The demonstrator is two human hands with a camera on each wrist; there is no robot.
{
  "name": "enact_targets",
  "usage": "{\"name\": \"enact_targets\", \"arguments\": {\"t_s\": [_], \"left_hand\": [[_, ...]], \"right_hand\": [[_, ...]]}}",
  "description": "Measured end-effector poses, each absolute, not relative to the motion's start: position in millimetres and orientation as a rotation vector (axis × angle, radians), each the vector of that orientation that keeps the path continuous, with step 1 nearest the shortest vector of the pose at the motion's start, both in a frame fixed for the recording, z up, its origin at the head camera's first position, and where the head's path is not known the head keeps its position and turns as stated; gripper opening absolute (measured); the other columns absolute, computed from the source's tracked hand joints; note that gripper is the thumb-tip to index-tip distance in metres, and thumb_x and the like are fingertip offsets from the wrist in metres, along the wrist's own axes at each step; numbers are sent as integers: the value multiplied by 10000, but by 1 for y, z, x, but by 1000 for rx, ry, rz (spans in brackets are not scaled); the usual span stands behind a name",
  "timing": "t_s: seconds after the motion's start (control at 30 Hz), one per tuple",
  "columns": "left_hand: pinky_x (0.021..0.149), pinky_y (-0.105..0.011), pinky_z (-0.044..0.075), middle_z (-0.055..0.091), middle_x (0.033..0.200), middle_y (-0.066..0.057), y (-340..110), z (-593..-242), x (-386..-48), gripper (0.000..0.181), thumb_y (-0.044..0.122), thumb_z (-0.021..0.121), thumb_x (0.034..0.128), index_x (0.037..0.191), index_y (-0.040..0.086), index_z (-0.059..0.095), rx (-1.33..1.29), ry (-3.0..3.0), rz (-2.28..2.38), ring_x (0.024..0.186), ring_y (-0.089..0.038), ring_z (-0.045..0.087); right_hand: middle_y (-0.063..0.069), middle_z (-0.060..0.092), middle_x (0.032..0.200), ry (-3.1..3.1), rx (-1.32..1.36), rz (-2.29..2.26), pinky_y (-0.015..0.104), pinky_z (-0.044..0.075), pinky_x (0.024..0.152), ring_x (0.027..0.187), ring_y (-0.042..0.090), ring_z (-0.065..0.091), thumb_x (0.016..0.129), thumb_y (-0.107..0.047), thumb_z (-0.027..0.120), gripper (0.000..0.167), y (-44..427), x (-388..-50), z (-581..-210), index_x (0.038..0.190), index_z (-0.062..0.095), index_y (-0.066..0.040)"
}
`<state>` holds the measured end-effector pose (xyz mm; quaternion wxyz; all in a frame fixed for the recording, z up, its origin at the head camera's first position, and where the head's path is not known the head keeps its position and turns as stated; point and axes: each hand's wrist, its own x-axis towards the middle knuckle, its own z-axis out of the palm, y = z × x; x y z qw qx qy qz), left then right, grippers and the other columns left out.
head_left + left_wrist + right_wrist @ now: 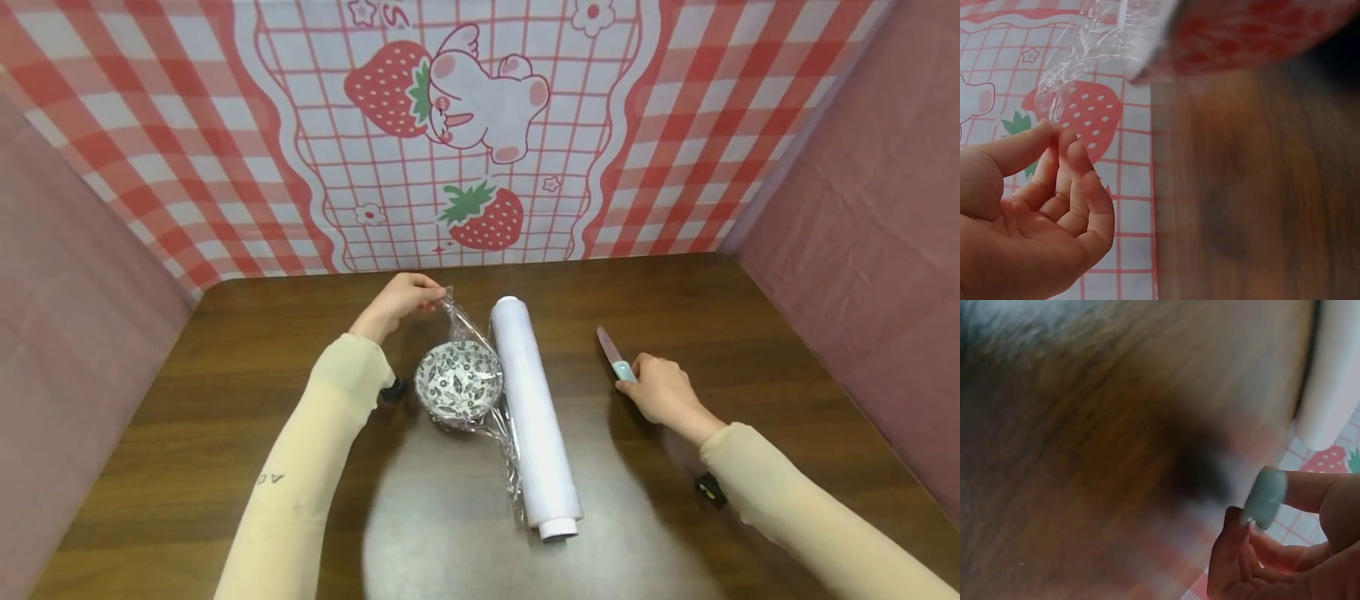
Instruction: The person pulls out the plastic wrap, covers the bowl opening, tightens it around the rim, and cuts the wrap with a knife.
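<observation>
Between thumb and fingertips my left hand (pixel 406 297) pinches a corner of clear plastic wrap (pixel 463 320), pulled up at the far left of a bowl. The patterned bowl (pixel 458 382) has dark leaves and flowers on white, and wrap lies over it and bunches at its near right side. Right of the bowl lies a long white roll of plastic wrap (pixel 534 417). My right hand (pixel 663 388) holds a small knife (pixel 613 354) by its pale blue handle (pixel 1266 498), blade pointing away and left. In the left wrist view the wrap (pixel 1079 62) stretches up from the fingertips.
The brown wooden table (pixel 225 417) carries these things. A red-and-white checked cloth (pixel 480 192) with strawberries hangs behind it, and pink cloth (pixel 840 167) hangs at both sides. Crumpled wrap (pixel 513 475) trails along the roll's left side.
</observation>
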<state>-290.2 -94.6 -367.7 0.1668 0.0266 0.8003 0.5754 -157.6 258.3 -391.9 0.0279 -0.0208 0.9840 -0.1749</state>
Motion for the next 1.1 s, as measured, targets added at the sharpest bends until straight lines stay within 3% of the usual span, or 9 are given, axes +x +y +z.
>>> {"name": "enact_targets", "arguments": {"t_s": [0.23,0.47,0.73,0.8,0.93,1.0,1.1], "left_hand": [[921,-456,434,602,933,-157,-96,-373,-289,196,124,573,885,980,-48,580,47,2261,1660,633,-78,524],[913,-452,442,601,933,-170,-98,-377,-288,221,121,571,887,1008,-64,578,52,2263,1647,692,-136,547],[906,-456,439,606,818,-63,-104,-378,-288,311,176,591,879,1059,-76,561,-14,2268,1690,722,-159,563],[873,-431,458,602,767,-27,-105,-377,-287,299,184,596,877,1035,-68,570,-22,2276,1712,700,-147,557],[687,-284,494,579,699,18,-104,-371,-281,231,158,583,882,993,-45,573,-1,2300,1774,643,-116,542],[633,-234,472,588,748,-26,-101,-366,-276,229,148,568,890,1009,-47,576,70,2334,1794,675,-153,551],[670,-232,463,608,859,-69,-95,-361,-269,231,174,565,896,1031,-10,593,288,2447,1691,773,-188,566]], "right_hand": [[170,557,710,3052,-36,-520,472,434,604,677,316,543,802,-202,649,274,261,-163,-400,787,552,53],[177,562,730,3015,16,-474,429,428,553,638,291,543,807,-215,647,293,262,-164,-401,843,529,51],[181,534,785,3001,24,-476,431,422,586,697,307,537,821,-254,641,341,262,-164,-402,898,515,53],[191,507,809,3019,20,-484,421,416,573,697,309,524,823,-265,642,359,261,-163,-401,909,505,55],[229,482,890,3092,-11,-520,433,425,580,756,354,521,826,-265,641,400,251,-159,-392,977,502,78],[240,497,912,3155,-66,-537,456,436,607,790,372,527,820,-254,648,411,243,-157,-386,1001,514,90],[236,535,934,3239,-201,-557,488,442,668,841,384,536,814,-269,654,442,224,-150,-377,1035,534,94]]}}
